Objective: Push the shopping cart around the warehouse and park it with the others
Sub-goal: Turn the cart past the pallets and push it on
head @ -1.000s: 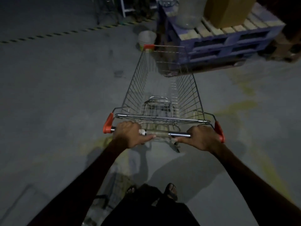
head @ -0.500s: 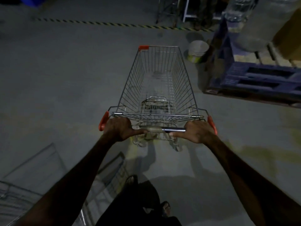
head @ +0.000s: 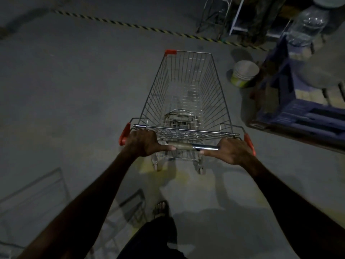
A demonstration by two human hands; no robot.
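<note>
An empty wire shopping cart (head: 186, 94) with orange corner caps stands on the grey concrete floor straight ahead of me. My left hand (head: 143, 143) grips the left end of its metal handle bar (head: 194, 146). My right hand (head: 233, 150) grips the right end. Both thumbs lie along the bar toward its middle. The cart's front points toward a yellow-and-black striped floor line (head: 130, 25). The basket's folded child seat sits just beyond the handle.
A blue pallet stack (head: 302, 113) carrying large clear water bottles (head: 308, 25) stands close on the right. A pale bucket (head: 244, 72) lies on the floor beside it. A wire rack frame (head: 212, 15) stands beyond the striped line. More wire frames (head: 37, 193) lie at lower left.
The cart and my view have swung left. The pallet stack moved from dead ahead to the right side, and the bucket now lies right of the cart. Both hands kept their grip.
</note>
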